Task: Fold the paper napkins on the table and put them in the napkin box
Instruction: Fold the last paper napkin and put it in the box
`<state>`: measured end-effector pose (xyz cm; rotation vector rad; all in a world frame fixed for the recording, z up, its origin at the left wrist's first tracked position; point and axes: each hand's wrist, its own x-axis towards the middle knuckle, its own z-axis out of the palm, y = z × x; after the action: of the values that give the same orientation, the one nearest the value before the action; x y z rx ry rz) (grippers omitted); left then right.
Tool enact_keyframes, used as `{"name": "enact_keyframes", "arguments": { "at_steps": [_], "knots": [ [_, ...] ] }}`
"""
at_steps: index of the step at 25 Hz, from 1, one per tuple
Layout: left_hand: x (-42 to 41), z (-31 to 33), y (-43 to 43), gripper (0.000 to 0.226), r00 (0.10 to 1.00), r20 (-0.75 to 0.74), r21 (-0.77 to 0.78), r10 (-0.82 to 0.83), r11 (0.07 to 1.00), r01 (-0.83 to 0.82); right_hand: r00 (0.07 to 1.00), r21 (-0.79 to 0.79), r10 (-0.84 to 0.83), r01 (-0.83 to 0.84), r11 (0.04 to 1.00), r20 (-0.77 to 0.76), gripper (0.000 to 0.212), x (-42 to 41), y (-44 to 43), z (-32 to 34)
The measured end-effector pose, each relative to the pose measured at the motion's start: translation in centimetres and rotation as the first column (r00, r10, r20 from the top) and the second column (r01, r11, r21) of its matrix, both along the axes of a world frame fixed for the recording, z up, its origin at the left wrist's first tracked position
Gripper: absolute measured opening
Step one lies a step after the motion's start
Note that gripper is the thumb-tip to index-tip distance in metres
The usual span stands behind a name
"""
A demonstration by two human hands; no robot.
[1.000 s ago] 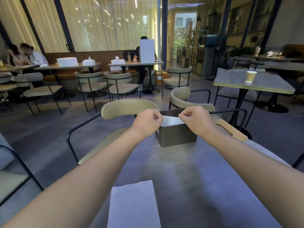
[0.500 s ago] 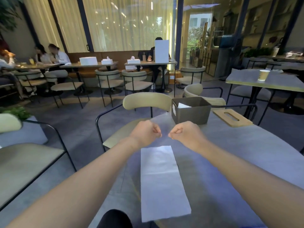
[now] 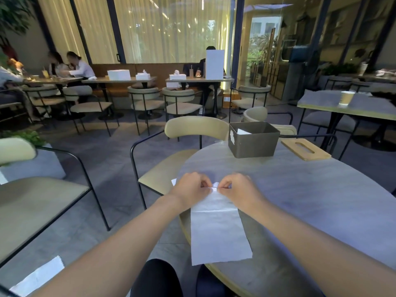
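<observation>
A long white paper napkin (image 3: 217, 231) lies flat on the round grey table (image 3: 310, 200), its near end hanging a little over the table's edge. My left hand (image 3: 189, 189) and my right hand (image 3: 241, 188) sit side by side at its far end, fingers pinched on the far edge of the napkin. Beyond them stands the brown napkin box (image 3: 252, 140), open at the top, with a folded white napkin (image 3: 243, 131) showing inside.
The box's wooden lid (image 3: 305, 149) with a slot lies on the table right of the box. A beige chair (image 3: 192, 133) stands behind the table and another (image 3: 32, 200) at my left. A white paper (image 3: 38, 275) lies low at the left. People sit at far tables.
My hands left the napkin box, drew back toward me and came down on the far edge of the flat napkin, which they now pinch. The view tilted down and left.
</observation>
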<state>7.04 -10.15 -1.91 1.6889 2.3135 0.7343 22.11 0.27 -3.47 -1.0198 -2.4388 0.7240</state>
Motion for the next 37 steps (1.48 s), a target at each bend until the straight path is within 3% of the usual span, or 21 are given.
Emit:
{"name": "enact_keyframes", "arguments": {
  "at_steps": [2,4,7,10,12,15,17,19,22,27,29,31,33,37],
  "knots": [
    [0.3,0.0,0.1,0.014,1.0,0.018,0.045,-0.01,0.999,0.009,0.998,-0.009,-0.001,0.001,1.0,-0.063,0.018,0.1,0.2,0.1],
    [0.2,0.9,0.3,0.014,0.998,0.064,0.108,-0.011,0.994,0.004,0.969,-0.151,-0.061,0.025,0.988,-0.239,0.013,0.5,0.3,0.6],
    [-0.8,3.4,1.1,0.012,0.988,0.146,0.246,0.038,0.966,-0.074,0.933,-0.446,-0.114,-0.055,0.893,-0.342,0.038,1.6,0.5,1.4],
    [-1.7,5.3,2.1,0.009,0.975,0.216,0.305,0.047,0.946,-0.113,0.948,-0.483,-0.023,-0.14,0.864,-0.317,0.053,2.1,1.3,0.6],
    [-1.8,5.6,2.7,0.006,0.978,0.207,0.309,0.041,0.945,-0.105,0.928,-0.514,-0.048,-0.16,0.842,-0.369,0.051,2.4,1.6,0.8],
    [-1.5,5.2,3.1,0.021,0.969,0.204,0.335,0.139,0.92,-0.203,0.882,-0.589,-0.148,-0.165,0.791,-0.447,0.045,3.2,2.6,1.4],
    [-1.1,5.1,2.9,0.023,0.948,0.229,0.301,0.221,0.91,-0.285,0.846,-0.636,-0.204,-0.19,0.748,-0.492,0.028,3.9,3.2,2.0],
    [-0.3,5.2,2.8,0.037,0.891,0.398,0.108,0.219,0.953,-0.283,0.828,-0.661,-0.248,-0.183,0.728,-0.502,0.026,4.5,3.5,2.7],
    [0.7,5.1,3.1,0.055,0.681,0.696,-0.181,0.228,0.973,-0.141,0.802,-0.675,-0.28,-0.197,0.711,-0.528,0.025,4.9,3.6,3.5],
    [0.9,4.1,4.2,0.048,0.578,0.769,-0.246,0.272,0.961,-0.125,0.778,-0.681,-0.291,-0.226,0.697,-0.557,0.021,5.4,4.2,3.7],
    [1.0,4.3,4.1,0.041,0.535,0.798,-0.321,0.279,0.947,-0.015,0.768,-0.683,-0.302,-0.229,0.694,-0.565,0.022,5.6,4.5,3.7],
    [1.0,4.2,4.0,0.037,0.48,0.844,-0.289,0.239,0.957,0.034,0.772,-0.69,-0.305,-0.226,0.687,-0.557,0.023,5.8,4.6,3.6],
    [1.1,3.9,4.2,0.032,0.434,0.884,-0.181,0.174,0.983,-0.027,0.787,-0.704,-0.302,-0.223,0.674,-0.538,0.024,5.8,4.7,3.3],
    [1.2,3.6,4.1,0.019,0.432,0.898,-0.061,0.09,0.995,-0.08,0.782,-0.71,-0.306,-0.233,0.665,-0.543,0.023,5.8,4.7,3.0]
  ]
}}
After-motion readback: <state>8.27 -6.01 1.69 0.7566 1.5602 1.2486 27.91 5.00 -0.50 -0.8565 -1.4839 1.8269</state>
